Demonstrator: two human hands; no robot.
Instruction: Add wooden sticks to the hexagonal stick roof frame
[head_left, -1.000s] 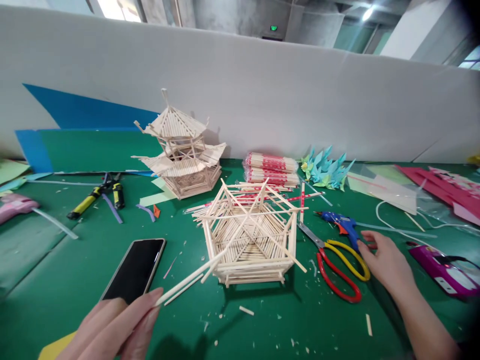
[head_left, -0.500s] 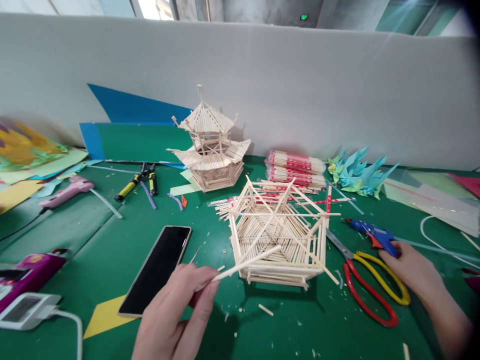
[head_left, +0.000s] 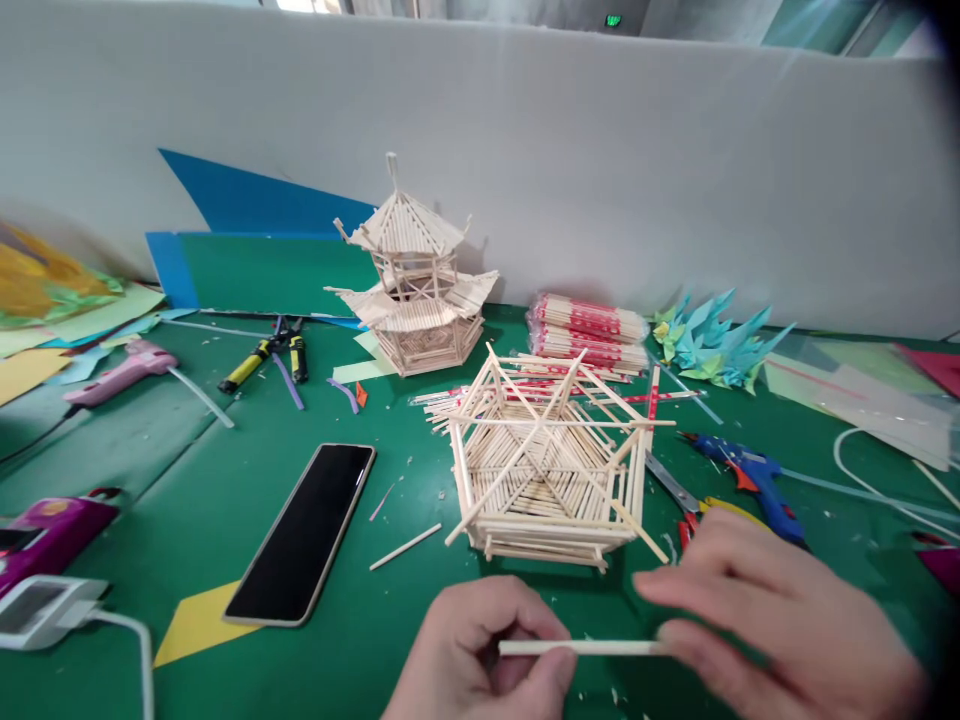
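Note:
Near the bottom edge, my left hand and my right hand pinch the two ends of one thin wooden stick, held level in front of me. Just beyond it stands an open hexagonal frame of wooden sticks on the green mat. A loose stick lies on the mat left of the frame. My right hand hides most of the red and yellow scissors.
A finished stick pagoda stands at the back, with wrapped chopstick bundles and teal paper cranes to its right. A blue glue gun, a black phone, yellow-handled pliers and a pink glue gun lie around.
My right hand left the glue gun and scissors and came in to the stick's free end. My left hand drew the stick away from the frame toward me; one stick now lies on the mat.

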